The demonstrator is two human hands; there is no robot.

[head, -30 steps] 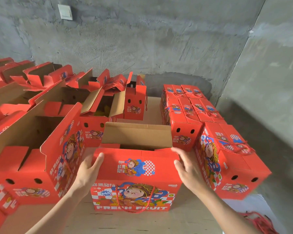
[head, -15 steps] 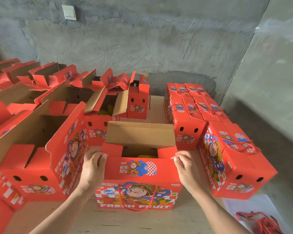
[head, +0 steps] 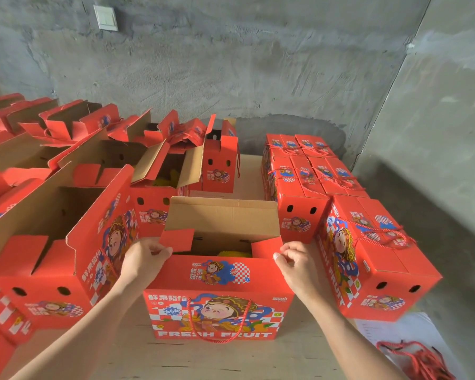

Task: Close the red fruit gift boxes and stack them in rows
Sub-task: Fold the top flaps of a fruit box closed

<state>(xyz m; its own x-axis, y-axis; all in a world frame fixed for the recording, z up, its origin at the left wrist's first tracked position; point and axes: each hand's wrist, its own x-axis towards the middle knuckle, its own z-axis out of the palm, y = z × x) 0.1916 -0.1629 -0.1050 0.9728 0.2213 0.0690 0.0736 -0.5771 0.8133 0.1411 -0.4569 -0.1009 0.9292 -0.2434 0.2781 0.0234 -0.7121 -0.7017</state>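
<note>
Head view: the open red gift box (head: pixel 220 297) stands at the centre of the table (head: pixel 203 357), its yellow contents (head: pixel 235 253) mostly hidden. The left hand (head: pixel 146 260) pinches the left flap (head: pixel 177 239). The right hand (head: pixel 295 260) curls its fingers at the right flap (head: pixel 266 246), grip unclear. The front reads "FRESH FRUIT". Closed boxes (head: pixel 307 171) sit in rows to the right.

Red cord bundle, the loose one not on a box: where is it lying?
In the head view the cord bundle lies at the bottom right corner, on a white sheet, just in front of the nearest closed gift box.
</note>
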